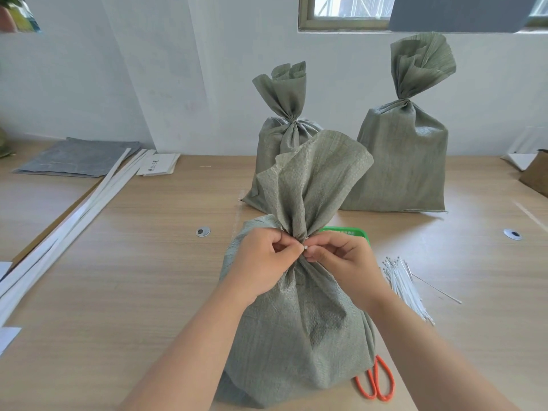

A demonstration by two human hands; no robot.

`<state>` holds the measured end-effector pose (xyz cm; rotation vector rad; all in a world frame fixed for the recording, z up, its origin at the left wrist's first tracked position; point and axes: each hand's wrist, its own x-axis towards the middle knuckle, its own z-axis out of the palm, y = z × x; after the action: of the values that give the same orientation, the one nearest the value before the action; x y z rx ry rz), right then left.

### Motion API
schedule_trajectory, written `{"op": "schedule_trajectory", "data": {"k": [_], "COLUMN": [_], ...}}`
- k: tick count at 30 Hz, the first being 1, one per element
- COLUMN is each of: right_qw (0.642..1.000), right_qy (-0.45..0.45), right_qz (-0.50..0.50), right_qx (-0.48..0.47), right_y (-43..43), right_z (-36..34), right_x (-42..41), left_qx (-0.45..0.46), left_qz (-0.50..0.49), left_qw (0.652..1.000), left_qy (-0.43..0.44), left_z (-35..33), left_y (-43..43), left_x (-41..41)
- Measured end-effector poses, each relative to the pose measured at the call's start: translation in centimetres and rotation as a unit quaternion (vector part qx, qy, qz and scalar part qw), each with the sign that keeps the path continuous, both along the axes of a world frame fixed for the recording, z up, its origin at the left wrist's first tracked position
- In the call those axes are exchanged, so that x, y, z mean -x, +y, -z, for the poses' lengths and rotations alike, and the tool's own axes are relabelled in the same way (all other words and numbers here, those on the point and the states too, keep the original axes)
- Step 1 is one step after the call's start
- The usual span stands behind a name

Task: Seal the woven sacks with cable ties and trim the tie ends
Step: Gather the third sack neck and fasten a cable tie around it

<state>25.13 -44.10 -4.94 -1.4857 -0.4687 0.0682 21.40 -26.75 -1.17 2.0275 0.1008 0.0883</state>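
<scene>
Woven sack (296, 321) neck pinched (both hands).

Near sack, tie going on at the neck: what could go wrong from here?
1. Both hands, left and right, pinch the gathered neck of the near sack; only a speck of the cable tie shows, so a loosened grip may let the gathers spread.
2. The orange scissors lie partly under the sack, awkward to reach one-handed.
</scene>
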Motion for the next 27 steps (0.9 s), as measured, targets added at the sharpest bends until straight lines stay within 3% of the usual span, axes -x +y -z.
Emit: {"op": "schedule_trajectory", "data": {"k": [4, 15, 20, 27], "right_qw": [0.998, 0.998, 0.997, 0.991], "right_qy": [0.049, 0.006, 0.016, -0.001], "right_qz": [0.019, 0.015, 0.027, 0.018], "right_qx": [-0.019, 0.062, 0.076, 0.132], "right_y": [0.0, 0.2, 0.3, 0.5], "right_z": [0.1, 0.1, 0.0, -0.4], "right_x": [0.0, 0.7, 1.0, 1.2], "left_qx": [-0.02, -0.109, -0.093, -0.107], "left_qz": [0.002, 0.019, 0.024, 0.021], "left_qw": [1.0, 0.993, 0.994, 0.981], "left_qy": [-0.01, -0.039, -0.06, -0.158], "left_z": [0.2, -0.1, 0.3, 1.6], "left_y": [-0.1, -0.1, -0.3, -0.6], "left_x": [0.0, 0.4, 0.3, 0.8]}}
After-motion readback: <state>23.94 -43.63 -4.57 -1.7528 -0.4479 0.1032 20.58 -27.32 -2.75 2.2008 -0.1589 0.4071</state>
